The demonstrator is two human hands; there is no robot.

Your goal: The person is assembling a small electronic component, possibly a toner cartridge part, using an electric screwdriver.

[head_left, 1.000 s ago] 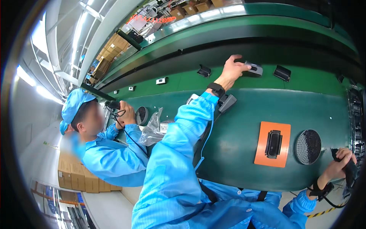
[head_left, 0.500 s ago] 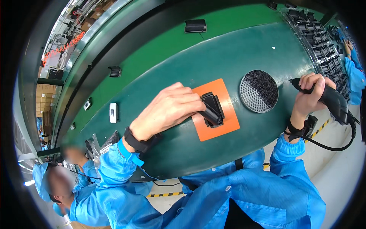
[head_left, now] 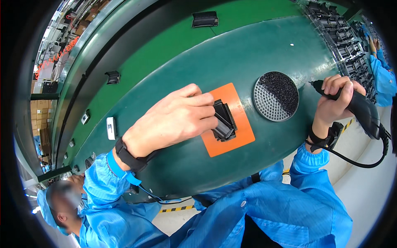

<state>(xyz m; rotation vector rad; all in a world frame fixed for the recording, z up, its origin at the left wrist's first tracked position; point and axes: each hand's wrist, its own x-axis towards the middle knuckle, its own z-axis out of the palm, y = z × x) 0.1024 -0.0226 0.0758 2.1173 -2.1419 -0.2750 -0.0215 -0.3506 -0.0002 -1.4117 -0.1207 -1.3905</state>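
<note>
My left hand (head_left: 173,118) is closed on a black plastic part (head_left: 223,129). That part sits tilted in a black holder (head_left: 225,110) on an orange square mat (head_left: 245,138); my fingers hide its left end. At the right, my right hand (head_left: 336,97) is wrapped round a black electric screwdriver (head_left: 364,113), whose tip points left, above the table. Between the mat and the screwdriver stands a round grey dish (head_left: 266,105) with many holes. Small black screws (head_left: 285,87) cover its upper right part.
Trays of black plastic parts (head_left: 347,45) line the far right of the green table (head_left: 190,165). Black parts (head_left: 205,19) and a white piece (head_left: 111,128) lie farther back and left. A co-worker in blue (head_left: 62,206) is at the lower left; another person's sleeve (head_left: 381,76) shows far right.
The view has shifted, so the table things appear slightly lower left or farther left. The black part under my left hand has turned and shows more of its upper face. My right hand still grips the screwdriver.
</note>
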